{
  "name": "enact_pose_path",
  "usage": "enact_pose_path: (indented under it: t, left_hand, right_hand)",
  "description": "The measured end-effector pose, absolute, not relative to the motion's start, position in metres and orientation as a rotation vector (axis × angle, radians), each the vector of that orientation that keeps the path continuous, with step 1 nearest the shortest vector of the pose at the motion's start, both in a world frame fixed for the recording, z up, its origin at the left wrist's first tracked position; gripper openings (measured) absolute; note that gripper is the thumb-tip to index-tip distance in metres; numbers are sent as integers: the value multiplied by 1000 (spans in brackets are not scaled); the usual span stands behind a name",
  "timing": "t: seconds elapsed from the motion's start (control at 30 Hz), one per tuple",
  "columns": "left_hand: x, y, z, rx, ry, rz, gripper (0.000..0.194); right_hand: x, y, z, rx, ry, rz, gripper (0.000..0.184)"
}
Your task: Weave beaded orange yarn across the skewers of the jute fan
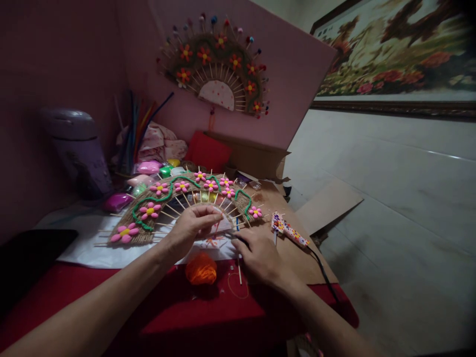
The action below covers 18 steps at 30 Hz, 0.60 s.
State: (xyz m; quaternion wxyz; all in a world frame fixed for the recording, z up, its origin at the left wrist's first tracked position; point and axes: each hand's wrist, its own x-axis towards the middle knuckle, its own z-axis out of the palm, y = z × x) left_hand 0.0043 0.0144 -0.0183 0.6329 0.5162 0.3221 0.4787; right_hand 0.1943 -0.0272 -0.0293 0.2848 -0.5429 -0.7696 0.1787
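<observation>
My left hand (195, 223) is closed in a pinch on a thin orange yarn strand (217, 227), held up above the flat edge of a fan-shaped decoration (128, 218). The fan has wooden sticks, a woven twine band, pink clay flowers and a green wavy cord. My right hand (260, 253) is closed around dark-handled scissors (241, 240), their tips near the strand; the fingers partly hide them. Small orange yarn bits (212, 242) lie below the left hand. An orange yarn ball (201, 269) sits on the red cloth in front of the hands.
A flower-patterned glue gun (288, 230) lies on cardboard (297, 263) at right, its black cord trailing off the edge. Bagged coloured clay (148, 167) and a purple flask (80, 153) stand behind, left. A finished fan (219, 64) hangs on a pink board. A loose stick (239, 271) lies in front.
</observation>
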Motion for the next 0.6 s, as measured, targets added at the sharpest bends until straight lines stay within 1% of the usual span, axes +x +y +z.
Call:
enact_pose_path:
  t: [0.03, 0.07, 0.13, 0.17, 0.2, 0.23, 0.33, 0.4, 0.47, 0.6]
  left_hand:
    - [4, 14, -18, 1176, 743, 1106, 15]
    - [3, 14, -17, 1169, 753, 1116, 16]
    - [3, 13, -17, 1154, 786, 1133, 17]
    - [3, 12, -16, 1146, 805, 1135, 18]
    - [3, 11, -15, 1136, 820, 1139, 18]
    - [4, 9, -14, 1128, 829, 1149, 20]
    - [5, 6, -10, 1111, 833, 1193, 23]
    - [5, 5, -8, 1113, 849, 1248, 24]
    - [5, 6, -7, 1130, 862, 1311, 23]
    - [1, 11, -6, 1048, 806, 1436, 24]
  right_hand:
    - [194, -31, -28, -1462, -2162, 386, 12]
    - [192, -34, -27, -1452, -2221, 315, 10]
    - [186, -36, -23, -1373, -2181, 253, 17]
    - [182, -34, -20, -1314, -2099, 288, 22]
    - [178, -32, -18, -1249, -1983, 373, 25]
    - [173, -28, -16, -1177, -1880, 539, 26]
    - [160, -14, -12, -991, -1598, 1182, 33]
    - [154, -6, -11, -944, -1423, 1432, 36]
    - [151, -1, -9, -957, -1316, 1461, 34]
    - [150, 2, -2, -972, -1330, 1293, 28]
